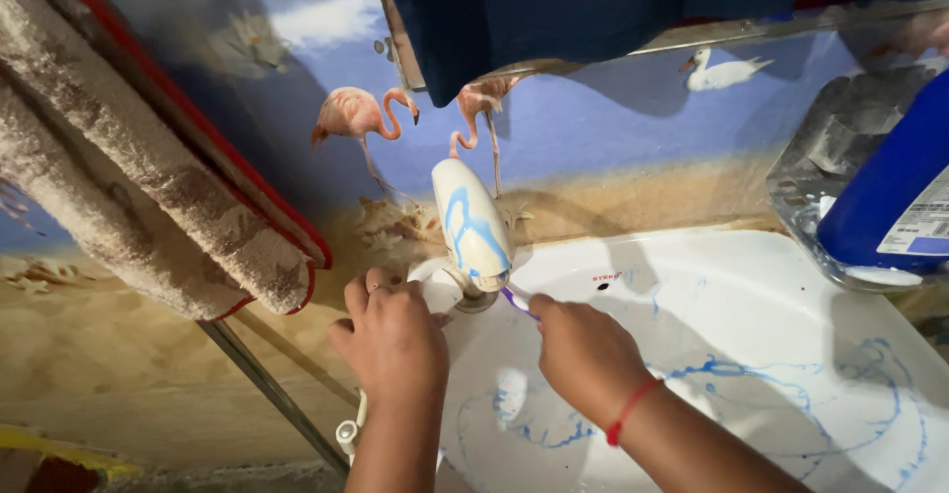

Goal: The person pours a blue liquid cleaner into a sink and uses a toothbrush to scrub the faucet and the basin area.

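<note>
wall tiles (613,117): flamingo and beach print, behind basin.
basin (751,355): white with blue marbling, bowl looks dry, no water visible.
tap (473,226): white-blue lever type, at basin's back edge; no flow visible.
left hand (390,340): at tap base, fingers curled; whether they grip anything, cannot tell.
right hand (585,355): fingers clamped on purple toothbrush (516,301), tip just under spout.
judgement: early stage, brush positioned, wetting and rinsing not yet done.

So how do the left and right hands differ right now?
The left hand rests on the basin rim beside the tap, wears a ring and holds nothing visible; the right hand holds a purple toothbrush under the tap and wears a red wrist thread. Both are curled, near the tap.
</note>
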